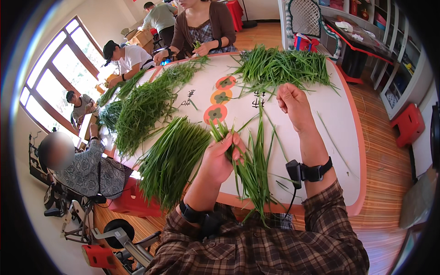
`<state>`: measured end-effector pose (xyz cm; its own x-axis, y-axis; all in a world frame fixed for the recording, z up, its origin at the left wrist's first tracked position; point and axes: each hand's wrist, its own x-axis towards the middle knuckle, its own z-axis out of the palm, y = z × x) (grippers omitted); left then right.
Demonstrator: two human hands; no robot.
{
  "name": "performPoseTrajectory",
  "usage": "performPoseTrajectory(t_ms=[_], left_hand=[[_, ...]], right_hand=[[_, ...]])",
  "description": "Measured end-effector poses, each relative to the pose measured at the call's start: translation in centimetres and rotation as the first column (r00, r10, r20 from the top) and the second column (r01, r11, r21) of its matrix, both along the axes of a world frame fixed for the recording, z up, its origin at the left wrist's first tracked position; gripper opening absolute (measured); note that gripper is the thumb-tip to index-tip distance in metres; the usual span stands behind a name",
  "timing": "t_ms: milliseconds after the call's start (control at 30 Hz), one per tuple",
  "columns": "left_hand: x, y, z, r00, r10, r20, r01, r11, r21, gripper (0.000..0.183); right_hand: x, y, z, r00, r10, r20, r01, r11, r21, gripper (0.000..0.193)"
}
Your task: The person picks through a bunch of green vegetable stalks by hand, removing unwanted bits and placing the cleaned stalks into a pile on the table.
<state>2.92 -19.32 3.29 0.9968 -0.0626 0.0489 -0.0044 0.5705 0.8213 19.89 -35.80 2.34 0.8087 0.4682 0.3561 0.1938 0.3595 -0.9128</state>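
Observation:
My left hand [219, 158] grips a bunch of long green chive stalks [251, 172] near their cut ends, and the leaves hang down over the near table edge. My right hand [293, 104] reaches forward over the white table [339, 114], fingers curled at the near side of a loose heap of chives [284, 66]; whether it pinches a stalk is unclear. A tidy stack of sorted chives [172, 160] lies just left of my left hand. Both wrists wear black bands.
More chives [142, 107] cover the table's left side. Across it, a person in a brown cardigan [201, 27] handles stalks; other people sit at the left. Red stools [409, 123] and shelves stand at the right; a white lattice chair [305, 18] is behind the table.

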Motion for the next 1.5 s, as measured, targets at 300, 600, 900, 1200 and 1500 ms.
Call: performPoseTrajectory(t_ms=[300, 600, 900, 1200, 1500], left_hand=[[0.1, 0.4, 0.2, 0.992, 0.130, 0.001, -0.130, 0.991, -0.029, 0.018], [-0.5, 0.0, 0.1, 0.985, 0.169, -0.023, -0.164, 0.977, 0.133, 0.014], [-1.0, -0.1, -0.1, 0.965, 0.234, 0.117, -0.262, 0.873, 0.412, 0.017], [-2.1, 0.3, 1.3, 0.945, 0.266, 0.193, -0.329, 0.763, 0.557, 0.020], [-2.8, 0.1, 1.6, 0.937, 0.243, 0.252, -0.350, 0.662, 0.663, 0.015]], right_hand=[[-0.9, -1.5, 2.1, 0.714, -0.287, 0.638, 0.543, 0.802, -0.247, 0.019], [-7.6, 3.7, 3.3, 0.954, 0.281, 0.109, -0.262, 0.952, -0.161, 0.041], [-8.6, 4.8, 1.8, 0.979, 0.199, -0.050, -0.199, 0.980, 0.001, 0.042], [-8.7, 4.9, 1.8, 0.982, 0.177, -0.063, -0.180, 0.982, -0.050, 0.047], [-8.9, 4.3, 1.9, 0.970, 0.231, 0.068, -0.223, 0.968, -0.116, 0.042]])
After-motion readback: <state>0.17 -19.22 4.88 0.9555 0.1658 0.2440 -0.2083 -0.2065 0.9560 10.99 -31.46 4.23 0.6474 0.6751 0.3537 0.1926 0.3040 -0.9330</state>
